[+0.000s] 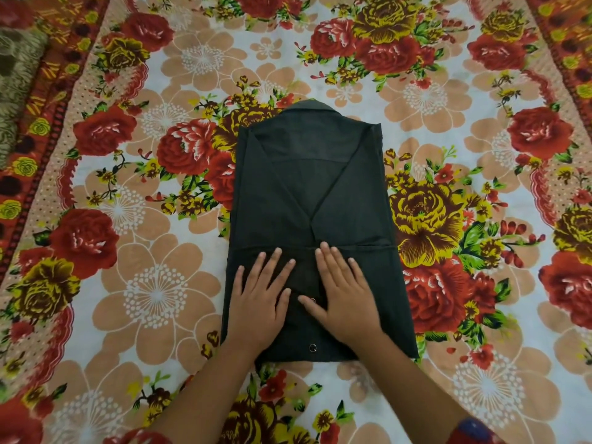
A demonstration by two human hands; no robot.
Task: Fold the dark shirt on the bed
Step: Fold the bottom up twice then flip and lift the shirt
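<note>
Straight fingers (277, 255) of both hands lie flat, grasping nothing: the left hand (261, 298) and right hand (344, 291) press side by side on the near part of the dark shirt (307, 200), partly folded, collar away, mid floral bedsheet (153, 293).

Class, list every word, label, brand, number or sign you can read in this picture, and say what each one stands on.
No text here can be read.
Dark shirt: plain cloth, no label or brand showing.
Snap fastener: too small to tell whether it bears any marking.
Floral bedsheet: flowers only, no letters or numbers.
</note>
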